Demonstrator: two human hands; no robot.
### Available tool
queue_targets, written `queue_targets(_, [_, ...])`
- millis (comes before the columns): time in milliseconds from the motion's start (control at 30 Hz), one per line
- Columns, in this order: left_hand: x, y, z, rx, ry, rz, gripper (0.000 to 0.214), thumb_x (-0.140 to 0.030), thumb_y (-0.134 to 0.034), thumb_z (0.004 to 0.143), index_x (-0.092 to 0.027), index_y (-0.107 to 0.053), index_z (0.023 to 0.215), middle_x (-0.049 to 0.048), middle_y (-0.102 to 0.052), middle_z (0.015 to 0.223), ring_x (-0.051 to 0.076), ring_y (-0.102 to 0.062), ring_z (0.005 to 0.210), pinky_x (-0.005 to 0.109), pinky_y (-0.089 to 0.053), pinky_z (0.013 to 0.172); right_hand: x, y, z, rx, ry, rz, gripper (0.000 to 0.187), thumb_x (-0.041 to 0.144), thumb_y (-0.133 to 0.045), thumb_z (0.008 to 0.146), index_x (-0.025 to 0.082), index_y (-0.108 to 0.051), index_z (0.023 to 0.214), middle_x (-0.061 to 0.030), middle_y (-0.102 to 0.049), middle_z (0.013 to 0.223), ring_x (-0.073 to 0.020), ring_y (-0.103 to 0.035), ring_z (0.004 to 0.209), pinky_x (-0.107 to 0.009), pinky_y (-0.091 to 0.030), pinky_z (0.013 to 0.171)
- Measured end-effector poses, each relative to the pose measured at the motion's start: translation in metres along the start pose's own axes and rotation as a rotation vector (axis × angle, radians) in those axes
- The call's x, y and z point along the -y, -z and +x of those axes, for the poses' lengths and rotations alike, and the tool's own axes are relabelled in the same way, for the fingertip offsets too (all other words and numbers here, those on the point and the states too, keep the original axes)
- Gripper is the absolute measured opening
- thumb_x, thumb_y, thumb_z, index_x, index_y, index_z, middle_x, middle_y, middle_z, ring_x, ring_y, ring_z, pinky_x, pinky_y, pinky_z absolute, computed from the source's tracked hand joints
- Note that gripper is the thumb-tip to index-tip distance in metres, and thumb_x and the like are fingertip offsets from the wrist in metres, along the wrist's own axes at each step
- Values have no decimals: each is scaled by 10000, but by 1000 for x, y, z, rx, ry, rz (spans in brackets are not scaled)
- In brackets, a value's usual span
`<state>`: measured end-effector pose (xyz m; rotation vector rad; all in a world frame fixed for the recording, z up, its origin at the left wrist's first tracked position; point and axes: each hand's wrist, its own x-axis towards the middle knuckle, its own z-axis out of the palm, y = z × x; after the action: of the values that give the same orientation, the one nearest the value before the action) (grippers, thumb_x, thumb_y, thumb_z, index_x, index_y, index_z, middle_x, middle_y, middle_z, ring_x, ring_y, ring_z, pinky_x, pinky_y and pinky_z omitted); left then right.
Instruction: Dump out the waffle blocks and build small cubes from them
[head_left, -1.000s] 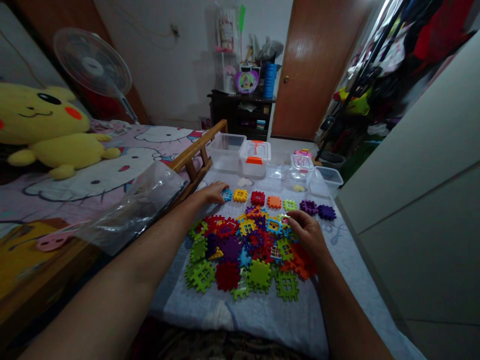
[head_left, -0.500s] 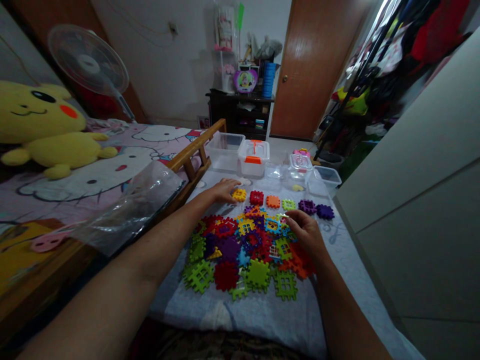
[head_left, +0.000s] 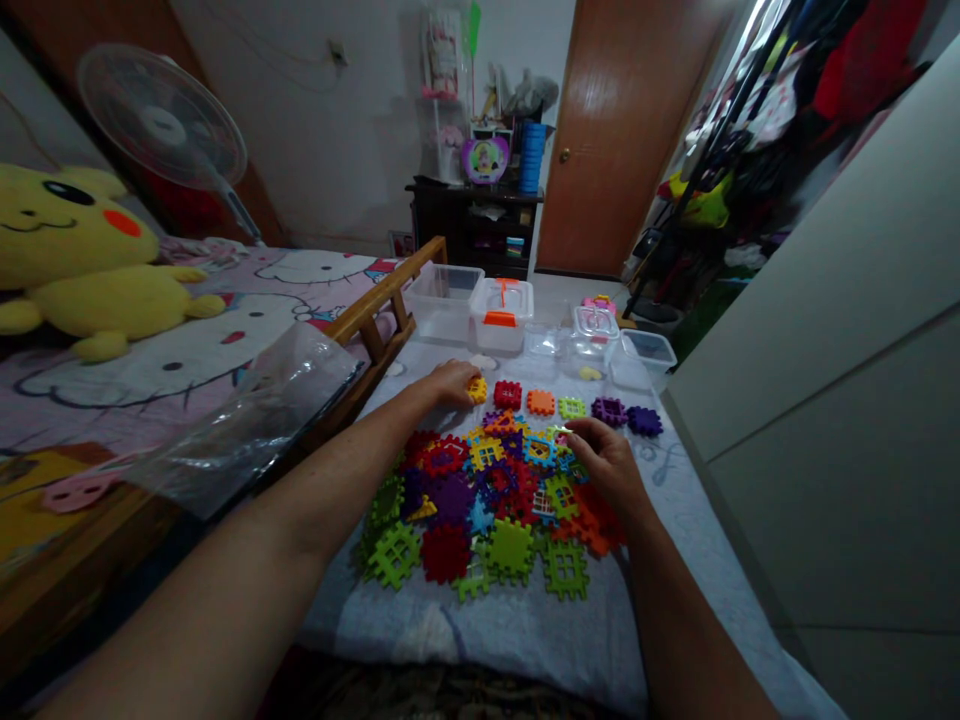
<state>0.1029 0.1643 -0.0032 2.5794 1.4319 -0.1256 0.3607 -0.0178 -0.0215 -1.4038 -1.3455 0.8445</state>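
Note:
My left hand (head_left: pixel 454 383) reaches to the far left of the pile, its fingers closed around the side of a yellow interlocking tile (head_left: pixel 478 390). Between the fingertips of my right hand (head_left: pixel 604 452) is a light green tile (head_left: pixel 559 432), partly hidden. Below both hands spreads a mixed pile of notched plastic tiles in green, red, purple, blue, yellow and orange. Beyond it, in a row with the yellow one, lie a red tile stack (head_left: pixel 508 395), an orange tile (head_left: pixel 541 402), a lime green tile (head_left: pixel 571 408) and two purple stacks (head_left: pixel 609 411).
Clear plastic boxes line the far side of the cloth, among them a lidded box (head_left: pixel 501 316) with orange clips and an uncovered bin (head_left: pixel 445 305). A wooden bed rail (head_left: pixel 386 290) and a plastic bag (head_left: pixel 255 410) are at left. A white cabinet (head_left: pixel 840 380) stands at right.
My left hand's fingers have closed in on the yellow tile. My right hand stays near the same spot with the light green tile. The view has shifted slightly.

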Motion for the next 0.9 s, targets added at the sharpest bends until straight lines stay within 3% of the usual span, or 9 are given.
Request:
queue_targets(200, [0, -1, -2, 24, 7, 52, 580, -350, -714, 681, -205, -619, 1234, 115, -666, 1241, 322, -600, 1149, 394, -465, 970, -6, 3, 3, -17, 58, -102, 317, 448, -621, 829, 178, -681, 984, -57, -697, 829, -199, -622, 718, -330, -491, 661])
queue_targets(333, [3, -2, -11, -85, -29, 24, 789, -382, -738, 694, -168, -462, 1402, 153, -519, 1437, 319, -477, 1316, 413, -362, 1103, -9, 4, 4, 15, 237, -344, 264, 378, -619, 833, 209, -699, 1019, -89, -715, 1003, -255, -626, 957, -432, -491, 884])
queue_targets(400, [4, -2, -21, -174, -77, -13, 784, -389, -728, 722, -153, -439, 1412, 158, -479, 1468, 310, -438, 1351, 419, -314, 1140, -11, 2, 3, 83, 301, -417, 277, 350, -636, 826, 219, -697, 1063, -96, -702, 1102, -273, -592, 1077, -464, -456, 973])
queue_targets(533, [1, 0, -54, -279, -162, -110, 602, -351, -651, 810, -170, -492, 1361, 128, -536, 1412, 281, -470, 1321, 416, -337, 1131, -16, -3, 1, 179, 286, -490, 381, 329, -701, 798, 222, -665, 1163, -102, -679, 1147, -270, -580, 1101, -458, -462, 979])
queue_targets(700, [-16, 3, -87, -177, -196, -205, 433, -221, -541, 865, -146, -570, 1291, 122, -609, 1348, 236, -553, 1251, 363, -394, 1098, -18, -6, 1, 219, 293, -510, 377, 235, -699, 778, 223, -662, 1153, -96, -682, 1133, -265, -589, 1077, -466, -463, 961])
queue_targets(900, [-45, -1, -79, -74, -214, -237, 353, -160, -512, 865, -188, -637, 1194, 84, -669, 1276, 219, -601, 1187, 337, -440, 1036, -15, -4, 1, 247, 304, -495, 411, 202, -676, 752, 233, -661, 1161, -74, -682, 1074, -244, -589, 1025, -455, -450, 963])
